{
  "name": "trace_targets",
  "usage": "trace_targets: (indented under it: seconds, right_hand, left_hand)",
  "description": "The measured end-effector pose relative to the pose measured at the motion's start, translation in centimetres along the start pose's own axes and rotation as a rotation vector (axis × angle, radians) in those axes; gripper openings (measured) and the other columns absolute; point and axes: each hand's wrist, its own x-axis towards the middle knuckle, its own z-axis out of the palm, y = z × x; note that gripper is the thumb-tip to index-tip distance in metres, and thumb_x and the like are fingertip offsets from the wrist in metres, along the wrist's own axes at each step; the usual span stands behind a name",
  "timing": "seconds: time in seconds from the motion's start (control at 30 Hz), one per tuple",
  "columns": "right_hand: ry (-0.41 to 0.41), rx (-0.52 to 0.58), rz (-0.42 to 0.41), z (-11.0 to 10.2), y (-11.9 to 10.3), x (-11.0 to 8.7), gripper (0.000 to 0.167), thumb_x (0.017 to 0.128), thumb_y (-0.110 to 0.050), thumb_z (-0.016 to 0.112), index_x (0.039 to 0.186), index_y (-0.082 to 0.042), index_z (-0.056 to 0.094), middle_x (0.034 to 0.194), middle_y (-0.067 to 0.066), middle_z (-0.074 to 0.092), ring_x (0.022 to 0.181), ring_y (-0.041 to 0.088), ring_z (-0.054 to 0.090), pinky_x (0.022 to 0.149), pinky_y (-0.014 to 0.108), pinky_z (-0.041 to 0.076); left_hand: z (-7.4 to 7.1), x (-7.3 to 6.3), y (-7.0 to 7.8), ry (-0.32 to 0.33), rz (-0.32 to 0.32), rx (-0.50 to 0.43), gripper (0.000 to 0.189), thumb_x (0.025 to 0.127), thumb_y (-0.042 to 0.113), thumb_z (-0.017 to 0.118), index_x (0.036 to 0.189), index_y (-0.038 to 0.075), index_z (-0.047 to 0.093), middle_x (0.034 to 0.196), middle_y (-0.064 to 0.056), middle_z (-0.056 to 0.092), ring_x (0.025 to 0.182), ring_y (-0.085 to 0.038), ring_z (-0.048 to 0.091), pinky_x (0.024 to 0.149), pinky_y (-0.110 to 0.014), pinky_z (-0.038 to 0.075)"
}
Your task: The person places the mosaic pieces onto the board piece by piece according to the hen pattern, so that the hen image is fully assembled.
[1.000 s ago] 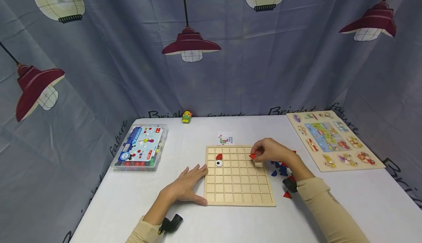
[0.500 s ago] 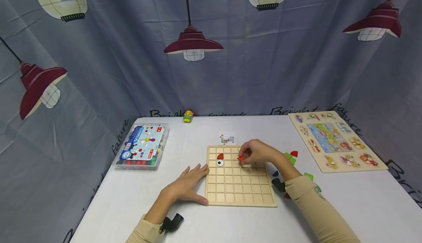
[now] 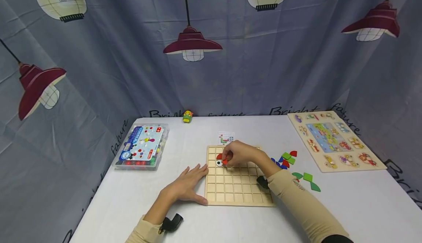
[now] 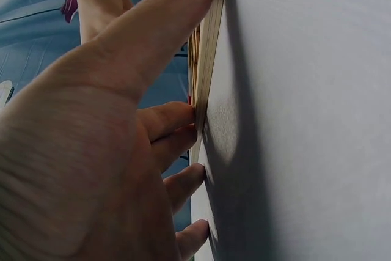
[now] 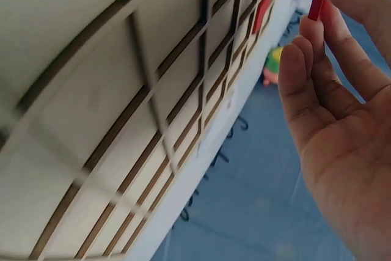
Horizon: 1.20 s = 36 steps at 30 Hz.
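A wooden grid board (image 3: pixel 237 191) lies on the white table. My left hand (image 3: pixel 187 186) rests against its left edge, fingers spread; in the left wrist view the thumb (image 4: pixel 159 22) touches the board's side (image 4: pixel 211 47). Over the upper left squares, my right hand (image 3: pixel 242 153) pinches a small flat red piece (image 3: pixel 225 161) between thumb and fingertips, seen edge-on as a thin red piece (image 5: pixel 316 3) in the right wrist view. Close beside it, a red quarter-round piece (image 3: pixel 219 156) sits in one square, with a white eye tile (image 3: pixel 219 163) in the square below.
Right of the board lie several loose pieces, such as green squares (image 3: pixel 308 177), a red piece (image 3: pixel 293 153) and blue ones. A small pattern card (image 3: pixel 225 137) is behind the board. Further out are a clear plastic box (image 3: pixel 141 144), a picture puzzle (image 3: pixel 329 140) and a toy figure (image 3: pixel 187 116).
My right hand has carried the red piece left across the board, from its upper right to beside the eye tile, uncovering the loose pieces on the right. The left hand has stayed put.
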Motion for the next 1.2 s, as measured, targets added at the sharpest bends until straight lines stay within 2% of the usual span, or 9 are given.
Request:
trace_targets:
  seconds: [0.2,0.47,0.93,1.2]
  right_hand:
    - [-0.025,-0.023,-0.023,0.9,-0.8,1.7,0.014,0.074,-0.010,0.082,0.085,-0.011,0.072,0.078,-0.006,0.068,0.068,0.003,0.057,0.063,0.017,0.050]
    - [-0.051,-0.083,0.000,1.4,-1.9,3.2,0.013,0.074,-0.009,0.082,0.082,-0.010,0.071,0.072,-0.008,0.064,0.064,0.004,0.054,0.059,0.017,0.047]
    - [-0.070,-0.129,0.022,2.0,-1.7,4.7,0.015,0.071,-0.009,0.085,0.081,-0.010,0.073,0.071,-0.006,0.066,0.065,0.006,0.056,0.060,0.019,0.048]
    - [-0.065,-0.171,0.062,2.1,-2.7,5.1,0.015,0.071,-0.011,0.086,0.080,-0.012,0.074,0.073,-0.006,0.068,0.067,0.007,0.057,0.064,0.021,0.050]
  left_hand:
    - [-0.2,-0.3,0.2,-0.003,-0.016,0.034,0.114,0.067,0.065,0.077,0.154,0.010,0.029,0.163,-0.002,0.022,0.151,-0.026,0.021,0.122,-0.055,0.016]
    - [-0.3,-0.1,0.3,-0.025,-0.026,0.065,0.118,0.068,0.067,0.074,0.155,0.006,0.023,0.164,-0.005,0.020,0.152,-0.025,0.019,0.123,-0.054,0.015]
    - [-0.2,0.3,0.3,-0.027,-0.039,0.051,0.119,0.068,0.067,0.075,0.156,0.008,0.021,0.164,-0.004,0.019,0.152,-0.023,0.016,0.124,-0.052,0.013]
    - [-0.1,0.1,0.1,-0.037,-0.045,0.048,0.119,0.068,0.068,0.074,0.156,0.008,0.020,0.164,-0.004,0.019,0.153,-0.024,0.016,0.124,-0.053,0.012]
